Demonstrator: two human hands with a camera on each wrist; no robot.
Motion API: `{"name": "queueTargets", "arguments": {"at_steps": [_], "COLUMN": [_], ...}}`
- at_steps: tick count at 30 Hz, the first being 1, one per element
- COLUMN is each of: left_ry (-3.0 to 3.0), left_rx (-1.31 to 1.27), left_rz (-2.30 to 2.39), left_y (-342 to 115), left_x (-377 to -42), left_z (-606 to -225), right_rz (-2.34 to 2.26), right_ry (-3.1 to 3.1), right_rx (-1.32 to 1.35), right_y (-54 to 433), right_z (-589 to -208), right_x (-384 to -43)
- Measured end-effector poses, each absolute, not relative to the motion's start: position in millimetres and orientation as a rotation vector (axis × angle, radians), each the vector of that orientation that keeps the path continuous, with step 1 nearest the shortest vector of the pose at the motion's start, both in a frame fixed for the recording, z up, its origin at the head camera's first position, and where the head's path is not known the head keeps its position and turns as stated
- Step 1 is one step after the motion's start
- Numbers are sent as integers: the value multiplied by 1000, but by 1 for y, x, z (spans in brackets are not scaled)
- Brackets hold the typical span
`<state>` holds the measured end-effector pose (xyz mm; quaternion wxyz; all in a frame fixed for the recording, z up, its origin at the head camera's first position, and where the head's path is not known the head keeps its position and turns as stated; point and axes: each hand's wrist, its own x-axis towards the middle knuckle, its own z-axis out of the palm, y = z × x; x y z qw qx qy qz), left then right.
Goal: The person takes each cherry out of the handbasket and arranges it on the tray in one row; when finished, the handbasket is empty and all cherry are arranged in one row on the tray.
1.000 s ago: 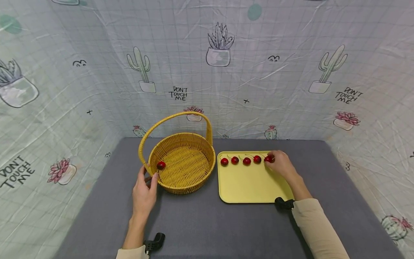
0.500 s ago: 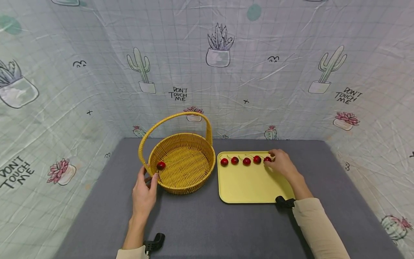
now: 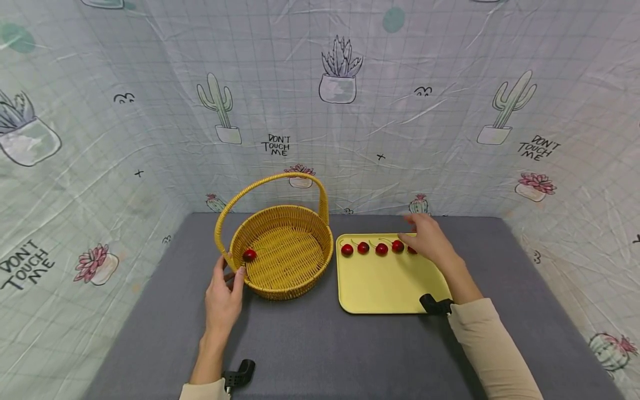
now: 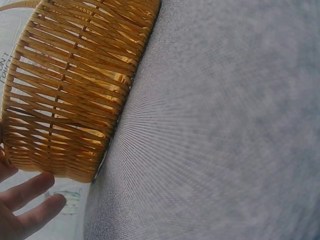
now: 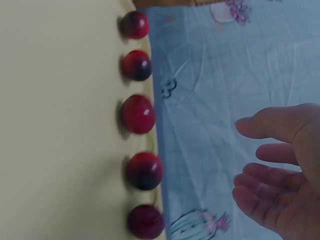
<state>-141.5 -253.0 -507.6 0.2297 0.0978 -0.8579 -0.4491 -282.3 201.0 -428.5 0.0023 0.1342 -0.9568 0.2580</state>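
My left hand grips the near left rim of a yellow wicker basket, close to the foot of its tall arched handle. In the left wrist view the fingertips lie right at the woven side. One red cherry with a stem sits inside the basket, at the left. Several cherries stand in a row along the far edge of a yellow tray. Above the row's right end hovers my right hand, thumb and fingers apart, holding nothing. It partly covers the rightmost cherry in the head view.
Basket and tray stand side by side on a grey table, a narrow gap between them. Behind and at both sides hangs a pale cloth printed with potted cacti. A black wrist-camera mount overlaps the tray's near right corner.
My right hand has let go of the rightmost cherry in the row, opened its fingers and risen up and slightly left. My left hand and the basket have stayed still.
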Motion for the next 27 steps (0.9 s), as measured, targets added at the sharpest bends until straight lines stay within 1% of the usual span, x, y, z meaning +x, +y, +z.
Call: {"name": "queueTargets", "arguments": {"at_steps": [12,20,27], "left_ry": [-2350,-2354,-2353], "left_rx": [264,268,266], "left_rz": [-1226,-1225,-1236], "left_y": [-255,-255,-254], "left_x": [-142,-142,-142], "left_z": [-509,-510,-511], "right_rz": [847,876,878], "right_ry": [-2892,-2840,-2801], "right_rx": [588,758,897], "right_y": [136,91,54], "right_z": [-384,-370,-365], "right_x": [-278,-279,-282]}}
